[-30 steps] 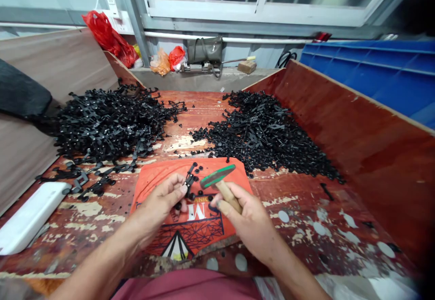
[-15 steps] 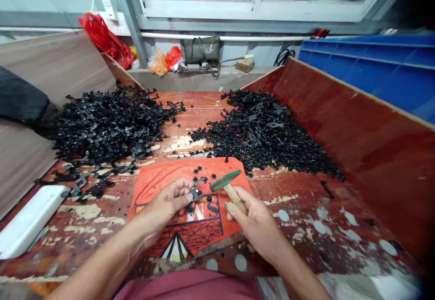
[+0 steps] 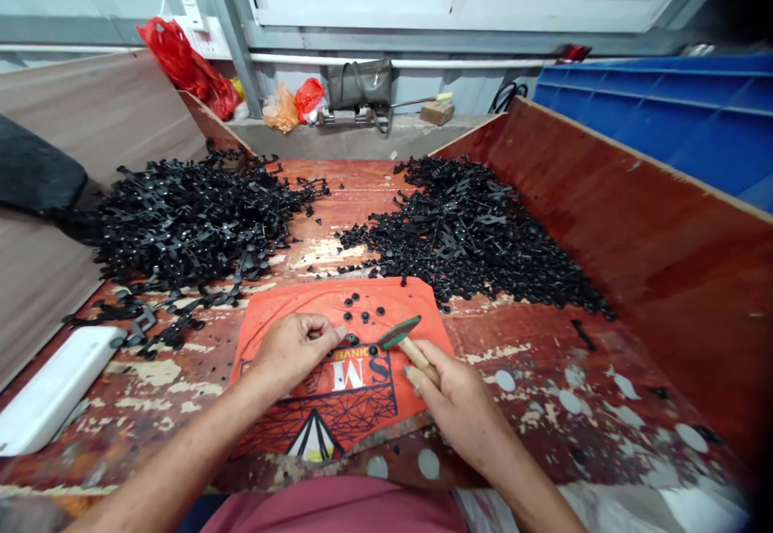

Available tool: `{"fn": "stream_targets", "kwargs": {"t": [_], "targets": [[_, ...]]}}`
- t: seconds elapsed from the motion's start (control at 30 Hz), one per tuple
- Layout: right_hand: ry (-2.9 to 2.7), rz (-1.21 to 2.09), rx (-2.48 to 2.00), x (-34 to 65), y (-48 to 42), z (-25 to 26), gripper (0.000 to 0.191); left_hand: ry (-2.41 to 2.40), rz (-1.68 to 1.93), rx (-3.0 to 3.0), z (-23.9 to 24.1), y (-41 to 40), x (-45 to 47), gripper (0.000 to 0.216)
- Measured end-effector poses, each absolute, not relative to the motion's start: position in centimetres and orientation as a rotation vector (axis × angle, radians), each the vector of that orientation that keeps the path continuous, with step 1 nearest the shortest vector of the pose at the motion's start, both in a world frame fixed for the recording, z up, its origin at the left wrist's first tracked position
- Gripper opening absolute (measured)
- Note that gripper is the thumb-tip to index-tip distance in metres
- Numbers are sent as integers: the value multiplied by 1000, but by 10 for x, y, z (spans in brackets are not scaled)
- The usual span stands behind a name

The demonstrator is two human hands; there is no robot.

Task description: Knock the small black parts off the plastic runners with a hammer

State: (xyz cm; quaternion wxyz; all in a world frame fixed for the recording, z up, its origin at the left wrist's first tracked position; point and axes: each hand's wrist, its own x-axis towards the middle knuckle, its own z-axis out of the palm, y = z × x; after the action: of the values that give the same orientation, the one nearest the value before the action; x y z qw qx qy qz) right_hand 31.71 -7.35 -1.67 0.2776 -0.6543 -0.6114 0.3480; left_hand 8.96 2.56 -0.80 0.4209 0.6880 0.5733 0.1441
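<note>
My right hand [image 3: 450, 384] is wrapped round the wooden handle of a small hammer [image 3: 419, 360] with a green-edged metal head, which points up and left over the orange printed cloth [image 3: 416, 299]. My left hand [image 3: 295, 348] is left of the hammer, over the cloth, with thumb and fingers drawn together. A small black round piece [image 3: 351, 340] lies right at its thumb tip; whether the fingers grip anything is hidden. Several more black round pieces [image 3: 365, 317] are scattered on the cloth just beyond.
A heap of black jointed parts [image 3: 193, 223] is at the left back, a second heap of black pieces [image 3: 465, 235] at the right. A white oblong case [image 3: 57, 388] lies left. Wooden boards [image 3: 652, 195] wall the sides; a blue crate [image 3: 658, 122] stands beyond the right one.
The black jointed part that was in my left hand no longer shows there. My left hand has turned, its fingertips now closer together. The hammer has shifted slightly downward and left.
</note>
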Motion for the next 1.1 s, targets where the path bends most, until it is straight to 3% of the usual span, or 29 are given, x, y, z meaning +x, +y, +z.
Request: {"fn": "stream_targets", "kwargs": {"t": [0.6, 0.9, 1.1], "targets": [[-1859, 774, -1736, 317, -74, -15, 36, 1591, 215, 1955, -14, 23, 97, 45], [-1901, 603, -1617, 298, -64, 1, 41, 1546, 265, 2015, -13, 19, 96, 46], [-1853, 674, -1614, 296, -55, 1, 41, 1479, 341, 1906, -20, 21, 90, 46]]}}
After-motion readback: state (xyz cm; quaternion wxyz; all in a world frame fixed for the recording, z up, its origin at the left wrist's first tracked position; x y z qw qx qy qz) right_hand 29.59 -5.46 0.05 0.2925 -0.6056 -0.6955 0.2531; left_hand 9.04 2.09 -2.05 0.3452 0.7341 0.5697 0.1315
